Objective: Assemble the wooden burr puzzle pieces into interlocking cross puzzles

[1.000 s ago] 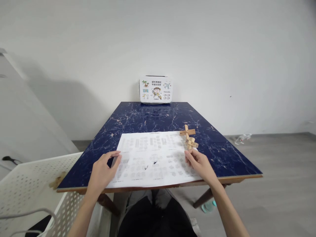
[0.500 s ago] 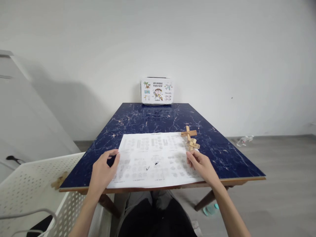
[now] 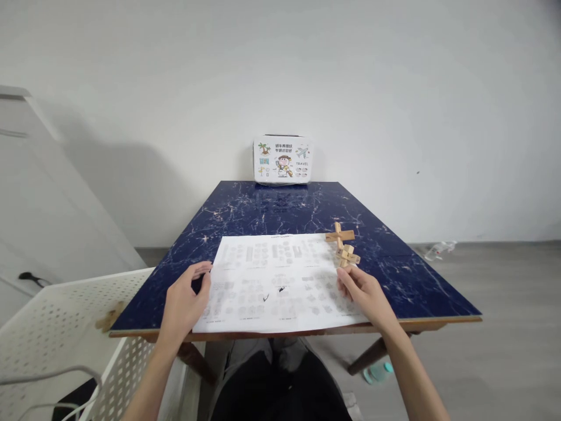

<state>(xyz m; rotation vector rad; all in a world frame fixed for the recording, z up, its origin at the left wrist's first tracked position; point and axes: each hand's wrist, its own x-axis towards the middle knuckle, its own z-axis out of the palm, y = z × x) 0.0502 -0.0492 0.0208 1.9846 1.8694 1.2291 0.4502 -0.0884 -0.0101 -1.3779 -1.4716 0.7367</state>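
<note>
A white printed sheet (image 3: 263, 280) with rows of faint diagrams and two small dark marks lies flat at the table's near edge. At its left edge is my left hand (image 3: 186, 298); the fingers curve toward the paper, with a gap between thumb and index finger. My right hand (image 3: 366, 292) rests over the sheet's right edge, its fingers curled and the thumb close against them. Whether they pinch anything is hidden. Just beyond that hand lies a pale wooden interlocking block piece (image 3: 347, 255). A darker wooden cross (image 3: 339, 235) lies behind it, on the sheet's top right corner.
The dark blue marbled table (image 3: 280, 207) has a wooden edge. At its far end, against the wall, stands a white cartoon-printed case (image 3: 283, 161). A white perforated bin (image 3: 56, 310) with cables sits low on the left. Bottles (image 3: 377, 372) lie on the floor at right.
The whole view has shifted slightly, so the table and objects appear a little further right. Both hands keep nearly the same places beside the sheet. The wooden pieces have not moved on the table.
</note>
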